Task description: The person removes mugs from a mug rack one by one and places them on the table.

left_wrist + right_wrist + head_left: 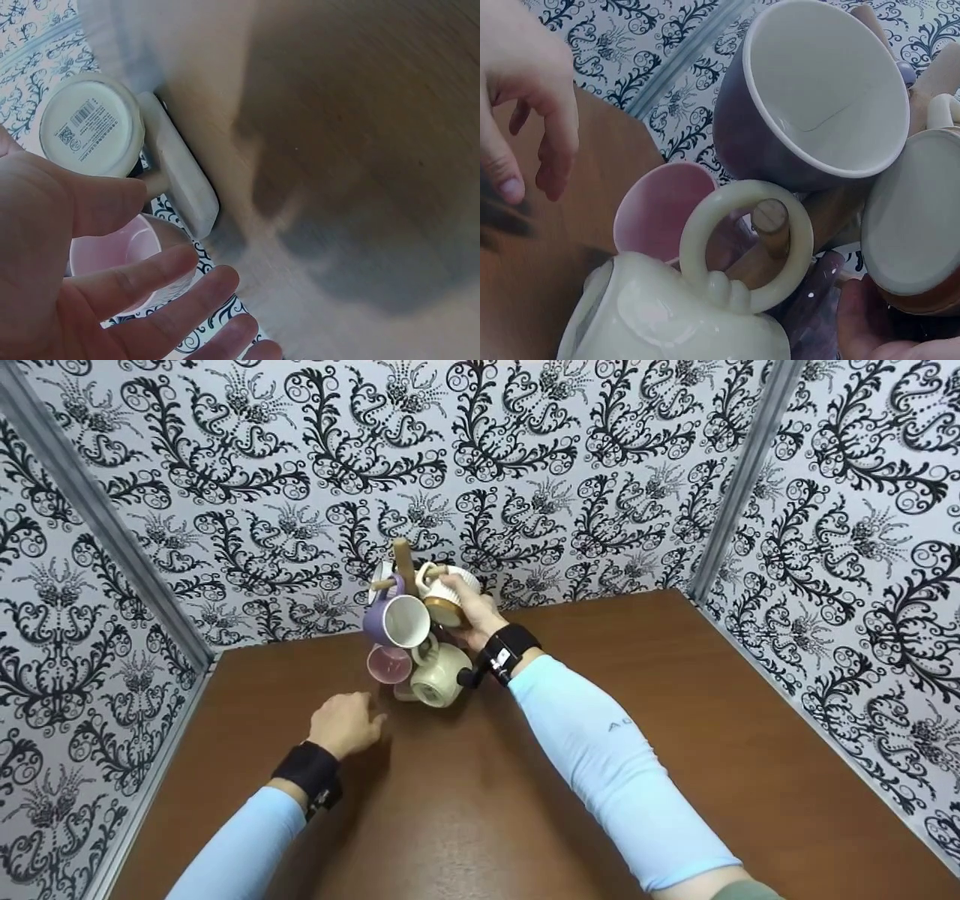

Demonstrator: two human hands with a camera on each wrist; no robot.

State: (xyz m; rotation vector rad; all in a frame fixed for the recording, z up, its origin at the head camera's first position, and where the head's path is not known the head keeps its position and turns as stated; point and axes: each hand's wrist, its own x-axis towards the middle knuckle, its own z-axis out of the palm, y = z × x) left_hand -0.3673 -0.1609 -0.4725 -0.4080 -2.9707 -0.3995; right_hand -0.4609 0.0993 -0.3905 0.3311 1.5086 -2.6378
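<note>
A wooden mug tree (pixel 403 562) stands near the back wall with several mugs hanging from its pegs. My right hand (pixel 478 611) grips a white ribbed mug (pixel 463 580) with a brown base, whose handle is at the upper right peg. To its left hangs a purple mug (pixel 375 622), white inside. Lower down are a pink mug (pixel 389 665) and a cream mug (pixel 442 673); the cream one's ring handle (pixel 694 236) loops round a peg (pixel 771 225). My left hand (pixel 346 725), fingers loosely spread, hovers at the front left of the tree, holding nothing.
Under the mugs, the tree's pale base (pixel 184 176) rests on the brown wooden table (pixel 600 682). Patterned white panels (pixel 525 457) with grey metal frame posts (pixel 739 480) enclose the table at the back and sides. Another white mug (pixel 382 574) is partly hidden behind the purple one.
</note>
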